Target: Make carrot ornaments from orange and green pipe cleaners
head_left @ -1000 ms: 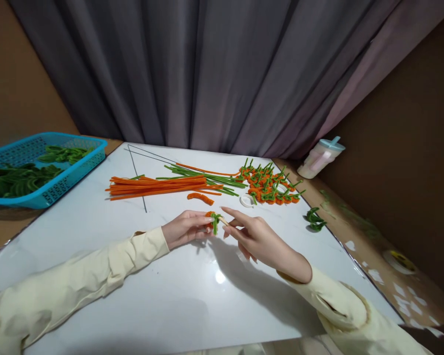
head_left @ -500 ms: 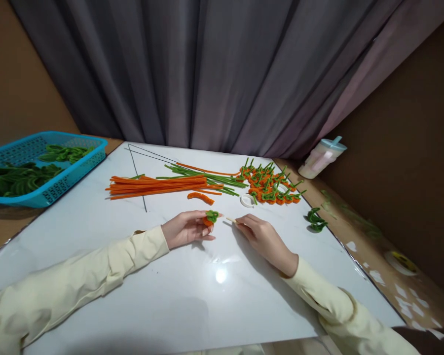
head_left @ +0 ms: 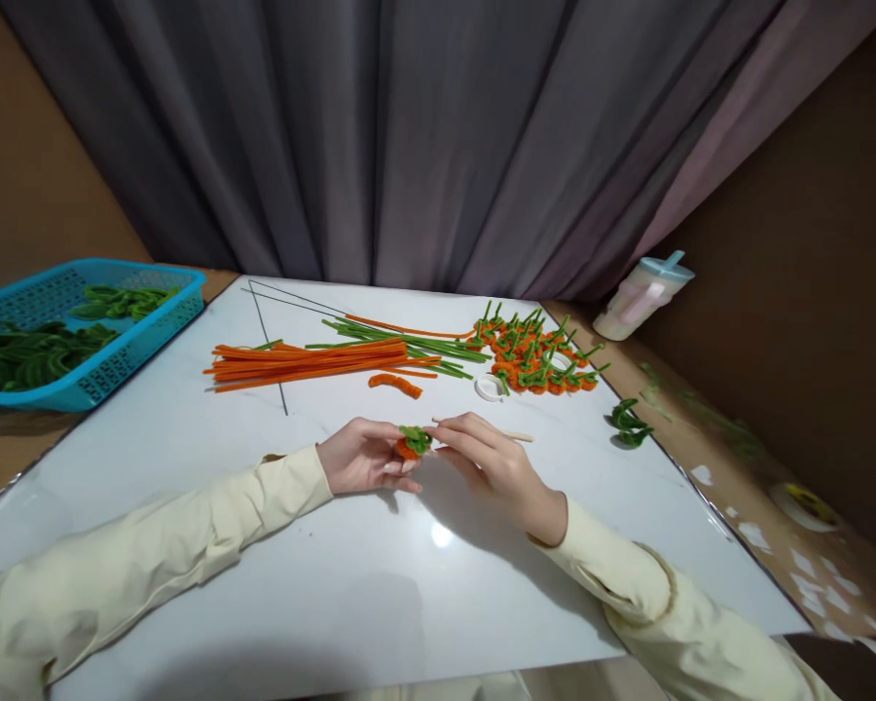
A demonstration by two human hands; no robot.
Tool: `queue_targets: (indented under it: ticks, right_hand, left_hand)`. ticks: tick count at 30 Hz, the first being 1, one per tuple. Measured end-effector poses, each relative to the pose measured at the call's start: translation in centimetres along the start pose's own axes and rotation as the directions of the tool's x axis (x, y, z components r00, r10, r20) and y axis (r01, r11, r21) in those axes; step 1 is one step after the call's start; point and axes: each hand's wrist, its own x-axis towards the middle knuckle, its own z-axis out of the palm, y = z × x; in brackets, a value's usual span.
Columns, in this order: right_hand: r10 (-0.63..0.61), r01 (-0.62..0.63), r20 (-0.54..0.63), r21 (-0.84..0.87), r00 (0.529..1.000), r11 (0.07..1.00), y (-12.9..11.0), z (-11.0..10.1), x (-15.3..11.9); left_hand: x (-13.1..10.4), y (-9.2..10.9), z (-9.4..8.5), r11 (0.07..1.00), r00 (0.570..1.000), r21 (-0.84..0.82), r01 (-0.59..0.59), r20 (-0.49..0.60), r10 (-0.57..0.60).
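My left hand [head_left: 367,456] pinches a small orange pipe-cleaner fruit [head_left: 409,450] with a green leafy top, between thumb and fingers. My right hand [head_left: 500,467] has come up against it from the right, its fingertips at the edge of the green top. A thin pale stick [head_left: 520,436] shows behind the right hand, one end poking out at each side; whether it lies on the table or is tucked in the fingers I cannot tell. A short, bent orange pipe-cleaner piece [head_left: 395,386] lies just beyond the hands.
Orange pipe cleaners [head_left: 307,362] and green ones [head_left: 409,339] lie in bundles on the white table [head_left: 321,594]. Several finished fruits [head_left: 532,355] cluster by a white ring [head_left: 490,388]. Green leaves [head_left: 630,424] lie right, near a cup [head_left: 642,297]; a blue basket [head_left: 109,375] is left.
My right hand has moved left to the fruit's green top. The stick, earlier pointing out from its fingertips, now lies across behind the hand. My left hand keeps its hold.
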Motion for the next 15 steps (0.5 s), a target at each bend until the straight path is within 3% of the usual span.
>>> queue_targets:
  ticks: [15]
  right_hand:
    - [-0.043,0.062,-0.176,0.107,0.983,0.992,-0.4,1.6,-0.6]
  left_hand:
    - [0.0,-0.6,0.1,0.999,0.998,-0.012,0.043,0.053,-0.043]
